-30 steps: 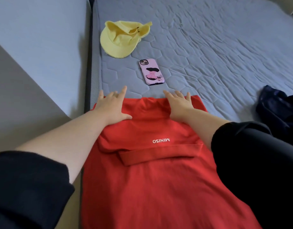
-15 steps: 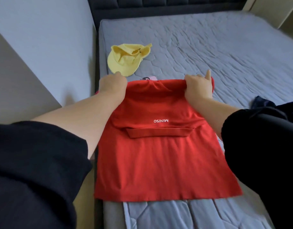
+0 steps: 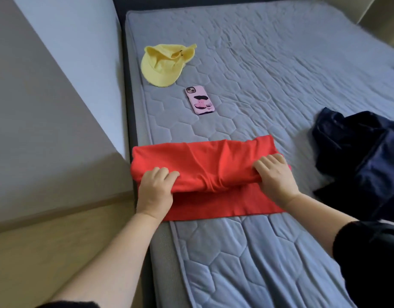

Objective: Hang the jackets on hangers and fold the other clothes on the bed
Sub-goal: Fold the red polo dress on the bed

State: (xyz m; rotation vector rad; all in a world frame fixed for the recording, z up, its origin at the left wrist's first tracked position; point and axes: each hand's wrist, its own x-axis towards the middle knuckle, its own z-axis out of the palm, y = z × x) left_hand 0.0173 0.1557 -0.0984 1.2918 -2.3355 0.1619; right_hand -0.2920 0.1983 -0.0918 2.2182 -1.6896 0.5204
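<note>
Red garment (image 3: 213, 161) lies folded across the bed (image 3: 280, 63) at its left edge. The top layer is doubled over toward the person, with a strip of the lower layer showing below it. Left grip (image 3: 156, 192) and right grip (image 3: 276, 174) are both clamped on the folded-over edge, one at each end. Fingers curl over the cloth; thumbs are hidden underneath. Garment type not readable in this state. Dark navy clothing (image 3: 358, 152) is bunched to the right, apart from the red, cut off by the frame edge. Yellow cap (image 3: 162, 65) and pink-cased phone (image 3: 200, 100) lie farther up the bed.
</note>
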